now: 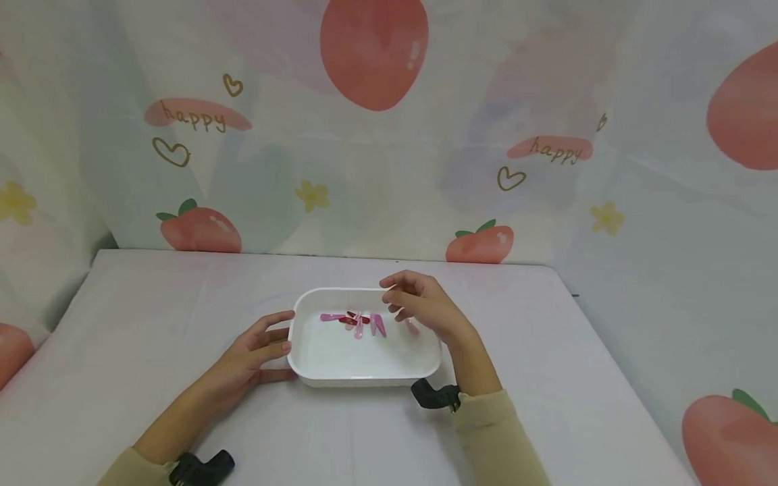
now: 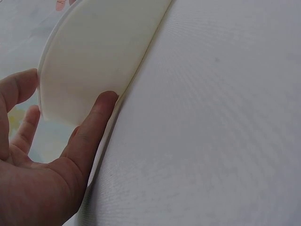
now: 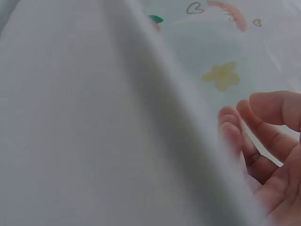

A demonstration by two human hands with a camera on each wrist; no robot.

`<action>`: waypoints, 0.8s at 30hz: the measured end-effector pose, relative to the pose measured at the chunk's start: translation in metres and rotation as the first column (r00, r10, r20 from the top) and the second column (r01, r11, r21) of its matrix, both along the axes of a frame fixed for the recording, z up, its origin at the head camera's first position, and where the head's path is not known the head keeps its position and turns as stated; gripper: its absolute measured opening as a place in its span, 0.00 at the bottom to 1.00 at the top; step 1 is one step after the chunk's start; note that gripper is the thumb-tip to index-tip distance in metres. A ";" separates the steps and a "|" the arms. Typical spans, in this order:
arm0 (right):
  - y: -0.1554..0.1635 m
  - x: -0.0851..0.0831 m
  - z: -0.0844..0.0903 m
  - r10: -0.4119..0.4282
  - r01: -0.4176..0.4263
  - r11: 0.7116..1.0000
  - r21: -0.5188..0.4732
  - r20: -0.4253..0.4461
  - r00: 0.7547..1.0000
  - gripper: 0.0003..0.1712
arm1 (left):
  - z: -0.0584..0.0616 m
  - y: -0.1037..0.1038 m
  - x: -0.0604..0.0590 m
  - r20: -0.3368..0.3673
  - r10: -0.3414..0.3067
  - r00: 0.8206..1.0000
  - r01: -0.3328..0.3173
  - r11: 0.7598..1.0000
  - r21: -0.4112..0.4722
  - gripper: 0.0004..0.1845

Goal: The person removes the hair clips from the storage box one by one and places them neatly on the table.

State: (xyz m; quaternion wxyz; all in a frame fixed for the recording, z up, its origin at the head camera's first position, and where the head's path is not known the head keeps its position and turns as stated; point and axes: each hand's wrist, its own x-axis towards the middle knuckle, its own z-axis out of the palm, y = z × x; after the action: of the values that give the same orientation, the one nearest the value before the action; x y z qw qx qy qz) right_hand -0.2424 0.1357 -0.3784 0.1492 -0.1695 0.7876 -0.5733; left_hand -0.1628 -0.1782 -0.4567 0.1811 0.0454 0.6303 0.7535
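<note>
We've got the clips (image 1: 358,322) in the tray (image 1: 365,368), left hand (image 1: 252,354) steadying its nine-o'clock wall with straight fingers, right hand (image 1: 419,304) hovering, grip loosely curled, empty.

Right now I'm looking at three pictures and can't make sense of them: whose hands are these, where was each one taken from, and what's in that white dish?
There is no machine here: a person works with two bare hands and wears three cameras. The wide picture comes from a camera on the head, looking down at a table covered in white cloth. The other two come from small black cameras strapped to the wrists, so they show close, tilted views.

On the table stands a white tray. Inside it lie several pink hair clips and at least one darker red one.

The left hand rests with straight fingers against the tray's left side; the left wrist view shows the thumb touching it. The right hand hovers over the clips with fingers curled; no view shows clearly whether it holds anything.
</note>
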 end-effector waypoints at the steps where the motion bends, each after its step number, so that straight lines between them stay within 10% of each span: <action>1: 0.001 -0.002 -0.005 -0.003 0.003 1.000 -0.007 0.011 1.000 0.13 | 0.000 0.000 0.000 0.004 0.003 1.000 -0.003 1.000 0.005 0.29; 16: -0.008 -0.006 -0.030 -0.029 0.034 0.990 0.134 -0.041 0.999 0.15 | 0.001 0.001 0.000 0.013 0.013 1.000 -0.013 1.000 0.006 0.30; 24: -0.016 -0.003 -0.038 -0.046 0.120 0.917 0.380 -0.198 0.979 0.12 | 0.000 0.001 0.000 0.015 0.009 1.000 -0.009 1.000 0.010 0.30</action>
State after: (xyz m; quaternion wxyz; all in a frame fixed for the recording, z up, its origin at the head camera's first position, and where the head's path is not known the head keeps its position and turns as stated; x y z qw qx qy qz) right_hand -0.2455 0.1193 -0.4162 0.0816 -0.1550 0.9029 -0.3926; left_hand -0.1629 -0.1776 -0.4569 0.1820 0.0379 0.6252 0.7580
